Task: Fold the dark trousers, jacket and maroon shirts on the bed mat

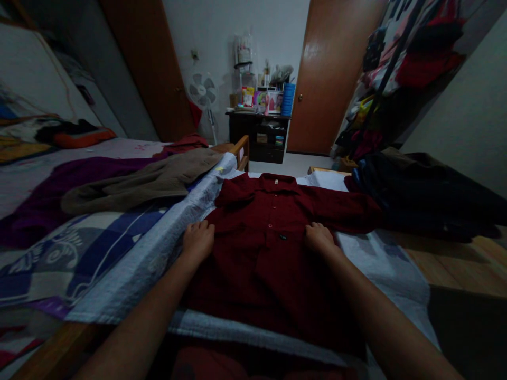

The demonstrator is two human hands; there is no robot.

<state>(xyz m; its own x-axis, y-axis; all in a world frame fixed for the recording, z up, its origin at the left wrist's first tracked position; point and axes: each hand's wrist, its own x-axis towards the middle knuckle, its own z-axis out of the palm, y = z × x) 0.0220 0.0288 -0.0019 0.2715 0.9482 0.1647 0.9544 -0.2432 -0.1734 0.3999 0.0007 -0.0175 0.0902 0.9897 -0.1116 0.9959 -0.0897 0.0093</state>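
A dark red button-up shirt [273, 264] lies spread out on a light blue cloth [214, 324], its collar at the far end and its sleeves out to both sides. At the shirt's left edge, my left hand [198, 240] is closed with its fingers curled on the fabric. Across from it, my right hand [319, 237] pinches the fabric at the right side, near a small dark tag on the chest. The shirt's lower hem is close to me, and its right part lies partly under my right forearm.
A pile of dark folded clothes [428, 195] rests on a wooden surface [455, 258] at the right. Brown trousers [146, 182] and a purple garment lie on the bed at the left. Behind stand a fan [203, 91] and a black shelf [257, 142].
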